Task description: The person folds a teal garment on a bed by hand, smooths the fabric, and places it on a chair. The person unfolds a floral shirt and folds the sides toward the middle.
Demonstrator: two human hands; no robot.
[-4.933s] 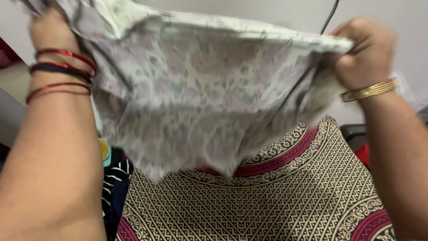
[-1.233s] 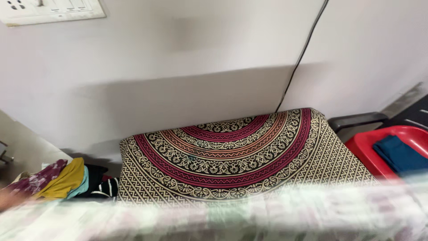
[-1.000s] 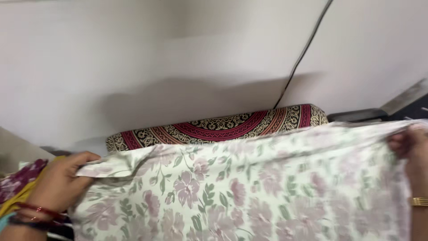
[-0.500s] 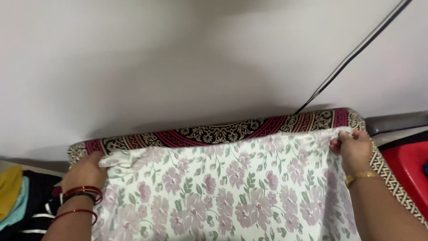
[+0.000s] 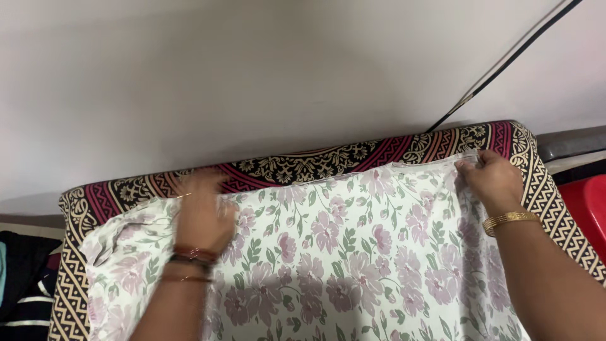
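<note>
The floral cloth [image 5: 328, 265], white with mauve flowers and green leaves, lay spread over the patterned cover [image 5: 549, 189] of a padded surface, running from the near edge of the view up toward the wall. Its near part looked fairly flat; toward the far left corner it bunched into soft folds.

The left hand [image 5: 202, 211], blurred with motion, rested palm down on the cloth just short of its far edge, red and dark bangles [image 5: 192, 256] at the wrist. Its fingers seemed loosely spread rather than gripping, though the blur made that hard to tell for certain. The right hand [image 5: 492, 183], with a gold bangle [image 5: 508, 221] on its wrist, pinched the far right corner of the cloth between thumb and fingers, holding it close to the cover's far edge.

To lay the cloth well, I judged the right-hand pinch should keep that corner anchored while the flat left palm swept outward to the left, pushing the bunched folds toward the far left corner so the far hem ran parallel to the cover's border.

Farther off, the maroon, black and cream border showed beyond the cloth, and a black cable [image 5: 505, 66] ran down the pale wall [image 5: 252, 76] behind it. A red container [image 5: 587, 205] stood at the right, dark clothes [image 5: 25, 284] at the left.
</note>
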